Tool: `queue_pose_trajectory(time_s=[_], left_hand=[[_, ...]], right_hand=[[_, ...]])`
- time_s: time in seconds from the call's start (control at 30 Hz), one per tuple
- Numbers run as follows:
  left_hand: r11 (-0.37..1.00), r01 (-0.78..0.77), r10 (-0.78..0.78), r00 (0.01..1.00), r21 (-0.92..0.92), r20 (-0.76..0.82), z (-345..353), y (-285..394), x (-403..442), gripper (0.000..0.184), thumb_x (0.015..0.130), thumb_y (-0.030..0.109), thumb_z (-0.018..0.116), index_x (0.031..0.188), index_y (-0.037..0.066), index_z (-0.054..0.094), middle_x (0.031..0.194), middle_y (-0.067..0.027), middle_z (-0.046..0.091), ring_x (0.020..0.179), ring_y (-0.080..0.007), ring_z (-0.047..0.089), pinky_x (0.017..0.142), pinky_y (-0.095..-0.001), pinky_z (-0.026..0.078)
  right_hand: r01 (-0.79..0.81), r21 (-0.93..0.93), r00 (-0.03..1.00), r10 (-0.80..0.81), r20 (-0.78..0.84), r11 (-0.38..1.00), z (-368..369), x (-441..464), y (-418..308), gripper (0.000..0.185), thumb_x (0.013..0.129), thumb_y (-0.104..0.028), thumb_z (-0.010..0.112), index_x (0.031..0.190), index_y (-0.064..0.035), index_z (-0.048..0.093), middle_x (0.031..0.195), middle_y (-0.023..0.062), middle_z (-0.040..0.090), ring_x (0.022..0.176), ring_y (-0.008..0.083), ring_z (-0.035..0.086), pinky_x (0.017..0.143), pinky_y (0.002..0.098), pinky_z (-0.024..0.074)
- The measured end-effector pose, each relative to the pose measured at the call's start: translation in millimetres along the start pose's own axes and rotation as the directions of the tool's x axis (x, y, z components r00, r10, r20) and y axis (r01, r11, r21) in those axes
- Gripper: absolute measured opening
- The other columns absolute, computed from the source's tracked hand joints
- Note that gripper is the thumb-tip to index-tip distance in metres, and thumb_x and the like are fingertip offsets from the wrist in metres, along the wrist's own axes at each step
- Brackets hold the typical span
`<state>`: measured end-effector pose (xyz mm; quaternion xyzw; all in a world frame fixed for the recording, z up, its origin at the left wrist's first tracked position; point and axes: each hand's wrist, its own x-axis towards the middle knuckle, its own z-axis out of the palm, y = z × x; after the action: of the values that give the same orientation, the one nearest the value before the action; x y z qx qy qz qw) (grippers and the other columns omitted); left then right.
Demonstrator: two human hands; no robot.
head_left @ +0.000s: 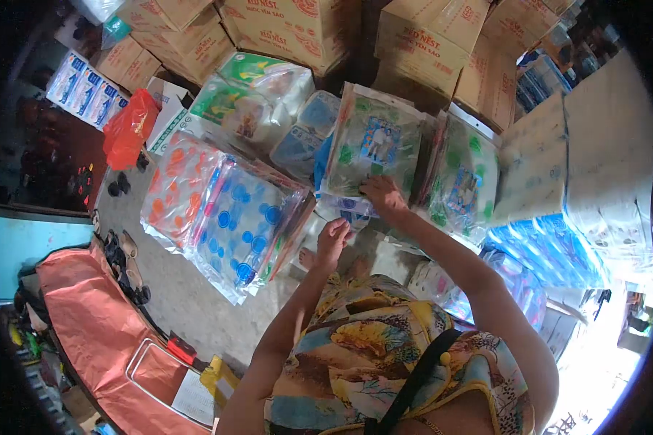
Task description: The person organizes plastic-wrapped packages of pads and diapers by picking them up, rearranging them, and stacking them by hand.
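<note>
My right hand point(383, 196) is on the near part of a clear plastic package with green dots point(355, 134) and a blue picture label. Its fingers are bent and pressed together on the plastic. Lower and to the left, my left hand point(332, 241) is closed, fingertips together, close to the near end of that package; what is in it, if anything, I cannot make out. A second green-dotted package point(463, 174) leans at the right. Left of my hands lie a blue-dotted package point(239, 217) and an orange-dotted package point(178, 188).
Brown cartons point(283, 29) are stacked at the back. Clear tubs with blue point(297, 148) sit behind the packages. Tall wrapped bundles point(533, 167) and blue packs point(548, 250) stand at right. A red bag point(130, 127), shoes point(127, 264) and a salmon-coloured cover point(87, 312) are at left.
</note>
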<state>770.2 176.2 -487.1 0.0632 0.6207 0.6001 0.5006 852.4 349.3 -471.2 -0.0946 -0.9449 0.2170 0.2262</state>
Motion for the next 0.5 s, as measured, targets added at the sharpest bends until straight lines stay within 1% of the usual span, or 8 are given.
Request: queue_pose_trajectory(time_s=[0.07,0.1,0.17,0.3,0.37,0.4,0.47,0.5], left_hand=[[0.996,0.07,-0.07,0.997,-0.052,-0.008,2.3,1.2,-2.1,0.039,0.077,0.031,0.056,0.106,0.005,0.046,0.089,-0.0001,0.054,0.072,-0.0089,0.055,0.055,-0.02,0.036],[0.996,0.072,-0.072,0.997,-0.054,-0.012,3.0,1.0,-1.3,0.039,0.077,0.031,0.056,0.106,0.005,0.046,0.089,-0.0001,0.054,0.072,-0.0089,0.055,0.055,-0.02,0.036],[0.985,0.138,-0.138,0.99,-0.107,0.009,2.5,-2.3,5.5,0.041,0.076,0.033,0.056,0.105,0.006,0.046,0.088,0.0,0.054,0.071,-0.0087,0.054,0.054,-0.0202,0.035],[0.982,0.172,-0.168,0.984,-0.076,0.049,4.9,-2.6,20.7,0.041,0.075,0.035,0.057,0.104,0.008,0.047,0.088,0.0004,0.054,0.071,-0.009,0.054,0.052,-0.0201,0.035],[0.981,0.172,-0.164,0.983,-0.093,0.082,9.5,-1.9,29.0,0.037,0.074,0.037,0.057,0.098,0.01,0.049,0.087,0.0014,0.054,0.07,-0.0091,0.055,0.052,-0.022,0.035],[0.981,0.17,-0.162,0.983,-0.094,0.089,12.3,-2.2,32.3,0.037,0.074,0.037,0.057,0.098,0.01,0.049,0.087,0.0014,0.054,0.07,-0.0091,0.055,0.052,-0.022,0.035],[0.976,0.154,-0.146,0.988,-0.155,0.059,15.6,-3.6,36.2,0.03,0.074,0.037,0.058,0.09,0.013,0.05,0.085,0.0026,0.054,0.069,-0.009,0.055,0.054,-0.0235,0.036],[0.976,0.153,-0.145,0.988,-0.156,0.062,17.0,-4.5,37.8,0.03,0.074,0.037,0.058,0.09,0.013,0.05,0.085,0.0026,0.054,0.069,-0.009,0.055,0.054,-0.0235,0.036]], right_hand=[[-0.165,-0.269,0.983,0.179,0.029,0.949,-9.0,3.6,-24.4,0.04,0.065,-0.007,0.058,0.104,-0.0084,0.049,0.11,0.0131,0.046,0.109,0.0301,0.038,0.09,0.0442,0.0272],[-0.163,-0.266,0.984,0.178,0.032,0.95,-6.4,2.8,-24.0,0.04,0.065,-0.007,0.058,0.104,-0.0084,0.049,0.11,0.0131,0.046,0.109,0.0301,0.038,0.09,0.0442,0.0272],[-0.155,-0.438,0.986,0.169,-0.007,0.886,-1.0,4.0,-21.4,0.044,0.067,-0.01,0.056,0.11,-0.0102,0.044,0.114,0.0139,0.042,0.111,0.0315,0.033,0.091,0.047,0.0232],[-0.132,-0.386,0.983,0.17,0.067,0.913,-5.7,12.4,-1.5,0.041,0.069,-0.011,0.053,0.109,-0.0095,0.045,0.11,0.0134,0.045,0.107,0.0305,0.038,0.09,0.0442,0.027],[-0.128,-0.13,0.99,0.135,0.049,0.983,-12.8,18.4,7.6,0.041,0.069,-0.01,0.052,0.109,-0.0089,0.045,0.107,0.0125,0.048,0.104,0.0296,0.042,0.089,0.041,0.0301],[-0.129,-0.137,0.989,0.137,0.048,0.982,-16.3,18.8,10.4,0.041,0.069,-0.01,0.052,0.109,-0.0089,0.045,0.107,0.0125,0.048,0.104,0.0296,0.042,0.089,0.041,0.0301],[-0.238,-0.019,0.957,0.237,0.165,0.971,-29.8,26.5,3.3,0.042,0.069,-0.009,0.053,0.11,-0.0081,0.045,0.106,0.0118,0.049,0.102,0.0289,0.044,0.087,0.038,0.0325],[-0.237,-0.022,0.957,0.238,0.164,0.971,-28.4,26.8,3.7,0.042,0.069,-0.009,0.053,0.11,-0.0081,0.045,0.106,0.0118,0.049,0.102,0.0289,0.044,0.087,0.038,0.0325]])
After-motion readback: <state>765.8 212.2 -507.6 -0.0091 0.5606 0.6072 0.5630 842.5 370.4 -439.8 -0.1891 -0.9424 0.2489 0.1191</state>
